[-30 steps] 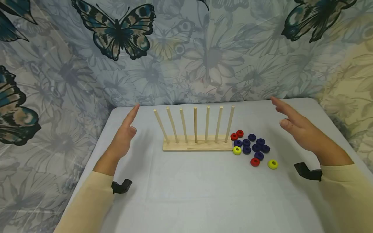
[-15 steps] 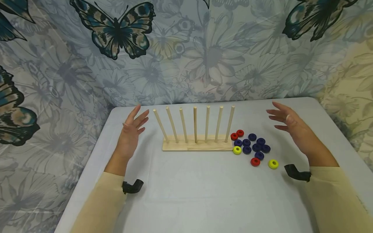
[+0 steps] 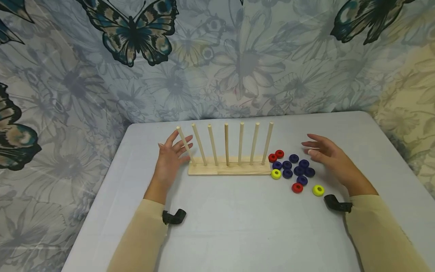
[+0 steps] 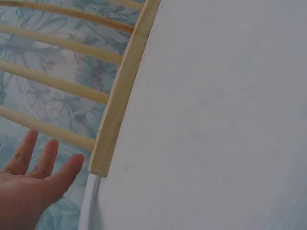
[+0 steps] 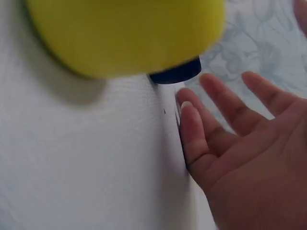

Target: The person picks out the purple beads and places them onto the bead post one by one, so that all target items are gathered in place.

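You've got the peg rack (image 3: 229, 170) lengthwise between your left hand (image 3: 168, 160), nearer, by its left end, and right hand (image 3: 330, 154), right of its rings (image 3: 296, 172); both empty, fingers loose.

Bare hands (image 3: 167, 158), plain beige long sleeves (image 3: 141, 236), bent black pieces (image 3: 175, 217) near both cuffs (image 3: 153, 206)

I see a pale wooden stand (image 3: 229, 171), upright, seven pegs in a row. Right of it, lying loosely clustered: three red rings (image 3: 297, 191), eight dark blue rings (image 3: 309, 174), two yellow rings (image 3: 318, 194). Left hand (image 3: 168, 158) at leftmost peg (image 3: 185, 144), contact unclear; right hand (image 3: 329, 155) near the rings.
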A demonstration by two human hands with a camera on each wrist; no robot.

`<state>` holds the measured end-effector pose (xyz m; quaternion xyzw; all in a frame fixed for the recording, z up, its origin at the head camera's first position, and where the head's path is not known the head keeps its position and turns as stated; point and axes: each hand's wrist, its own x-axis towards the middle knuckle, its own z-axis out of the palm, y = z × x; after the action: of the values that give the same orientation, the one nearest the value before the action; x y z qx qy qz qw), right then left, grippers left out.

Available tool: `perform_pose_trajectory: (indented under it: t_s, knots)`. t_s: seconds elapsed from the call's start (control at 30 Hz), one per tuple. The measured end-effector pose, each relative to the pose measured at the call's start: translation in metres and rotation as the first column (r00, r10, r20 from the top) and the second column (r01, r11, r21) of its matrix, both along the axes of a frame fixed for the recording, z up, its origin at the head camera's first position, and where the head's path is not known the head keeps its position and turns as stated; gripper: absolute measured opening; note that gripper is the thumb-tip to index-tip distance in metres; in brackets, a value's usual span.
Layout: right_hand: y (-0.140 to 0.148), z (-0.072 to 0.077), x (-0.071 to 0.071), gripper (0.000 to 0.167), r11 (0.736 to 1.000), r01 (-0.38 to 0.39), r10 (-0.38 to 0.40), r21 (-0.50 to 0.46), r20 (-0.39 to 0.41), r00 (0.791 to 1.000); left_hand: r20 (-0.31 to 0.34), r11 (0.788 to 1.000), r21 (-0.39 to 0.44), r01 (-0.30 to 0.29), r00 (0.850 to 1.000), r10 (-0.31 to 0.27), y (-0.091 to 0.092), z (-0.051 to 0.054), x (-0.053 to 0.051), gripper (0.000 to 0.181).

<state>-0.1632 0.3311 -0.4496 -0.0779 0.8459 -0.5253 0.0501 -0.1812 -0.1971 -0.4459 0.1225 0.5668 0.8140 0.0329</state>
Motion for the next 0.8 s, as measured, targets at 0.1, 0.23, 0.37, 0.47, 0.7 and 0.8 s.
perform_pose_trajectory:
  t_s: [0.1, 0.23, 0.37, 0.47, 0.7, 0.8]
  knots:
    - [-0.001, -0.007, -0.002, 0.073, 0.999, 0.023, -0.025, 0.048, 0.039, 0.999, 0.023, 0.999, 0.043, 0.014, 1.000, -0.015, 0.003, -0.009, 0.002, 0.115]
    - [0.000, -0.013, 0.000, 0.068, 0.995, 0.035, -0.037, 0.093, 0.023, 0.999, 0.008, 0.998, 0.039, 0.046, 0.999, -0.046, 0.002, -0.021, 0.005, 0.109]
    - [0.001, -0.016, 0.000, 0.061, 0.993, 0.035, -0.034, 0.111, -0.009, 0.999, -0.015, 0.997, -0.006, 0.082, 0.996, -0.082, 0.002, -0.029, 0.004, 0.097]
    - [0.001, -0.017, -0.002, 0.059, 0.986, 0.034, -0.032, 0.163, -0.013, 0.999, 0.002, 0.997, -0.010, 0.081, 0.997, -0.081, 0.003, -0.032, 0.003, 0.077]
    - [0.003, -0.018, -0.001, 0.052, 0.972, 0.022, -0.019, 0.234, -0.014, 1.000, 0.043, 0.997, -0.078, 0.025, 0.999, -0.022, 0.009, -0.033, 0.001, 0.043]
    - [0.003, -0.019, -0.001, 0.049, 0.972, -0.002, 0.006, 0.236, -0.018, 1.000, 0.025, 0.990, -0.139, -0.023, 0.999, 0.027, 0.010, -0.036, 0.002, 0.038]
